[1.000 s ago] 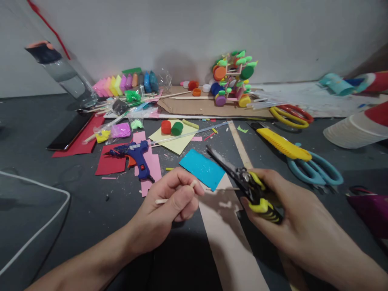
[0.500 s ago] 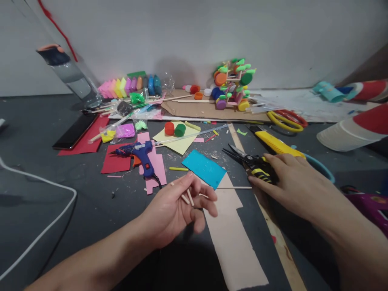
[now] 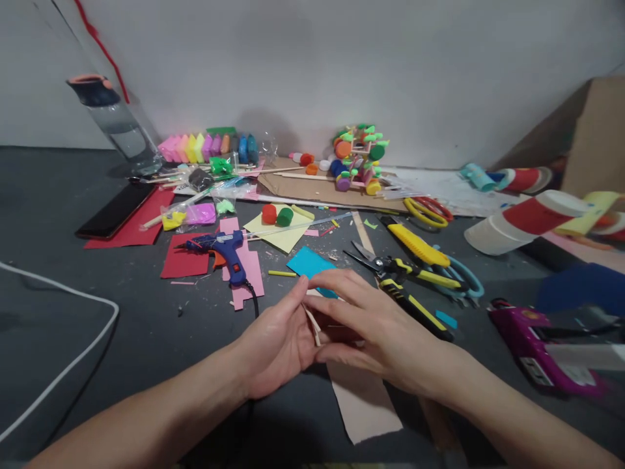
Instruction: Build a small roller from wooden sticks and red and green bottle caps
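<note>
Pale, thin wooden sticks (image 3: 313, 322) between two bare hands above a dark grey, flat desk (image 3: 161, 345). Left hand (image 3: 280, 355): palm half open beside the sticks, fingers largely hidden. Right hand (image 3: 385, 326): fingers curved, thumb apart from them; whether either hand grips the sticks cannot be told. Beneath, a beige, flat strip (image 3: 364, 404); beyond the right hand, black-and-yellow-handled metal pliers (image 3: 398, 268), jaws parted.
</note>
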Available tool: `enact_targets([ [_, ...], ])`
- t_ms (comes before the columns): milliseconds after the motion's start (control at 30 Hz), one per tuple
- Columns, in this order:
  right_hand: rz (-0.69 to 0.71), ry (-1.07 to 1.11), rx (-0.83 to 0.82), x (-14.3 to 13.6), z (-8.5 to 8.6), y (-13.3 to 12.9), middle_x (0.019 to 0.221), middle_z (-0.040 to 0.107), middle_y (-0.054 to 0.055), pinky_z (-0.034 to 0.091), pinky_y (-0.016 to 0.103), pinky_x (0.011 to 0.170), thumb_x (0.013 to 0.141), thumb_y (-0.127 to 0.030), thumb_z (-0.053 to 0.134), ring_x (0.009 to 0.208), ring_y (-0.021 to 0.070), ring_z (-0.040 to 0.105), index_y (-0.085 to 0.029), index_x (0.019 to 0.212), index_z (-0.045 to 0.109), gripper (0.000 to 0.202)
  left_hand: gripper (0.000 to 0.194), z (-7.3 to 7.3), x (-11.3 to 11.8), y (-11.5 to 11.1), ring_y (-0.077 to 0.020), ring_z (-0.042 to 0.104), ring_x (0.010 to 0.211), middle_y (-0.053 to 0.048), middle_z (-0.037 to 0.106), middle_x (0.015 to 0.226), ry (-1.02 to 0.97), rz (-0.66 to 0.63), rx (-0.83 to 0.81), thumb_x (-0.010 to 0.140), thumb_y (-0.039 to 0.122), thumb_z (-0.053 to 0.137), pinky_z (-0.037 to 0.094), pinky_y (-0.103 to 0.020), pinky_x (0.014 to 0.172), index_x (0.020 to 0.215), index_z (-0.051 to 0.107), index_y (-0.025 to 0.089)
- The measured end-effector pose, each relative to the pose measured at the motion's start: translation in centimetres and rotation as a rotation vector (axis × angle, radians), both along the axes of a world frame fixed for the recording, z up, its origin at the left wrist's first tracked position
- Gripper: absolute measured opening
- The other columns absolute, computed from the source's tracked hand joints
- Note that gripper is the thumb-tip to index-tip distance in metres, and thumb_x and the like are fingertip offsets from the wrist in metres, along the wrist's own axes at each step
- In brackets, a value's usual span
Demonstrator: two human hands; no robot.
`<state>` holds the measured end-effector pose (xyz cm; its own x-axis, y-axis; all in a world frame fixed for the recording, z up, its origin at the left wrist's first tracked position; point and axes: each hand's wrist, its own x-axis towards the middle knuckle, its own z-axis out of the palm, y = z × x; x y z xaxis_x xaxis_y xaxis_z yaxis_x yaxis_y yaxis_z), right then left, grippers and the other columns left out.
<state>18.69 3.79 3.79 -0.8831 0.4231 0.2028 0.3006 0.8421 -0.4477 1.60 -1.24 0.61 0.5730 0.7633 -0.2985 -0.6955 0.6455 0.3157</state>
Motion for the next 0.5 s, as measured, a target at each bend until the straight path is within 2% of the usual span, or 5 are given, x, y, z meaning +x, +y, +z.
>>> enact_targets([
  [133, -0.006, 0.083, -0.004, -0.06, -0.16, 0.28, 0.125, 0.063, 0.017, 0.047, 0.046, 0.103, 0.093, -0.029, 0.068, 0.120, 0.0264, 0.054, -0.015, 0.123, 0.061, 0.034, 0.052, -0.10, -0.19, -0.10, -0.0135, 0.071, 0.072, -0.007, 0.075, 0.082, 0.002, 0.021, -0.062, 0.107, 0.046, 0.031, 0.054, -0.025, 0.072, 0.097, 0.070, 0.013],
  [200, -0.017, 0.102, -0.020, -0.25, -0.12, 0.29, 0.123, 0.063, 0.016, 0.048, 0.045, 0.101, 0.091, -0.025, 0.070, 0.117, 0.0263, 0.055, -0.015, 0.118, 0.062, 0.031, 0.045, -0.22, -0.35, -0.08, -0.0130, 0.071, 0.071, -0.007, 0.075, 0.082, -0.003, 0.043, -0.046, 0.106, 0.041, 0.037, 0.054, -0.024, 0.073, 0.097, 0.071, 0.012],
  [333, -0.039, 0.141, -0.065, -0.41, -0.13, 0.24, 0.123, 0.063, 0.015, 0.050, 0.042, 0.099, 0.089, -0.027, 0.072, 0.116, 0.0251, 0.056, -0.016, 0.118, 0.062, 0.032, 0.027, -0.26, -0.62, 0.09, -0.0151, 0.073, 0.078, -0.010, 0.077, 0.087, -0.019, 0.042, 0.061, 0.100, 0.032, 0.055, 0.055, -0.024, 0.076, 0.100, 0.072, 0.011],
  [500, -0.042, 0.220, -0.234, 0.12, -0.76, 0.56, 0.125, 0.062, 0.011, 0.050, 0.035, 0.099, 0.091, -0.034, 0.071, 0.117, 0.0213, 0.057, -0.021, 0.122, 0.062, 0.035, 0.023, -0.20, -0.61, 0.21, -0.0195, 0.074, 0.086, -0.013, 0.079, 0.094, -0.001, 0.009, 0.192, 0.098, 0.023, 0.055, 0.054, -0.028, 0.079, 0.107, 0.073, 0.010],
])
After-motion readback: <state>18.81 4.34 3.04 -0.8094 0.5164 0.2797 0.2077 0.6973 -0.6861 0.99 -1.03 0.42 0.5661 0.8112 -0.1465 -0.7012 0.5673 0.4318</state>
